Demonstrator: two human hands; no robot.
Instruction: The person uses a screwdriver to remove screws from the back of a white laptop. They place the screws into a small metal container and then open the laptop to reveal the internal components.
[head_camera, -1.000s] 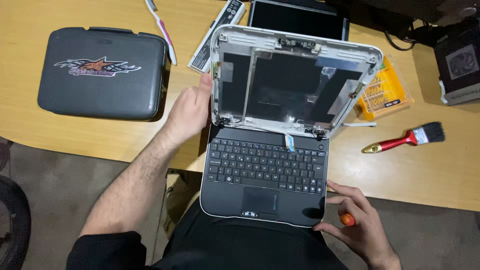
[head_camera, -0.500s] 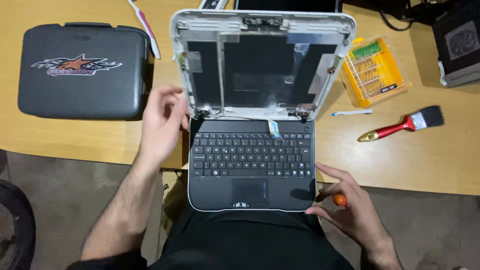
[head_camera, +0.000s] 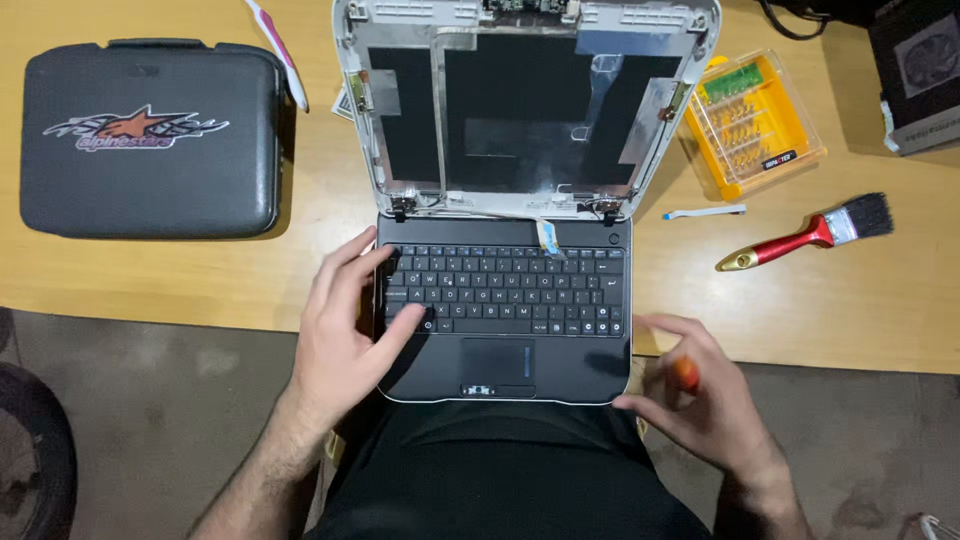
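- Left hand (head_camera: 345, 335) is lying flat and loose on the left edge of the small dark laptop (head_camera: 505, 310), fingers spread over the keys at that side, gripping nothing.
- Right hand (head_camera: 705, 405) sits just off the laptop's front right corner, fingers curled around a small orange-handled tool (head_camera: 686, 373). Only the orange end shows, so can't tell exactly what kind of tool it is.
- The laptop lies between the two hands, half on the wooden surface (head_camera: 150, 280) and half hanging over its front edge towards the person's lap.
- Its lid (head_camera: 525, 100) is folded back flat beyond the left hand's fingertips, with the screen panel out, so you just see the bare inner shell with foil and tape patches. A short flat ribbon cable (head_camera: 548, 237) pokes up by the hinge.
- Well off to the left of the left hand there's a dark grey hard case (head_camera: 150, 140).
- Up past the right hand: a yellow box of screwdriver bits (head_camera: 752, 125), a red-handled paintbrush (head_camera: 805, 235), and a small loose white strip (head_camera: 705, 212) between them.
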